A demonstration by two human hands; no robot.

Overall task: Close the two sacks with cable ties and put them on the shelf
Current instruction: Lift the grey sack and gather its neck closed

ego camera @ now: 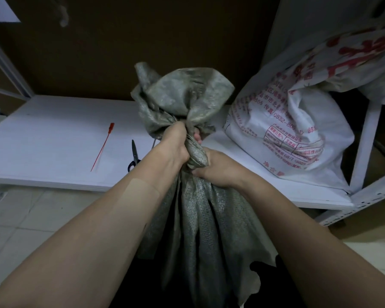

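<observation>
Fingers of the left hand (176,144) and the right hand (218,168) are clamped round the twisted neck of one grey sack (200,230), left above right, with its mouth flaring above them. The sack is in front of the shelf (42,147). On the shelf lie one white printed sack (298,134), one red cable tie (101,147) and one pair of scissors (133,155).

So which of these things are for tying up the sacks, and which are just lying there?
For the job:
- grey sack, gripped at its neck by the left hand and right hand
- white printed sack
- red cable tie
- shelf

Just lying about:
- scissors, though they might trim a tie
- blurred hanging thing, top left
</observation>
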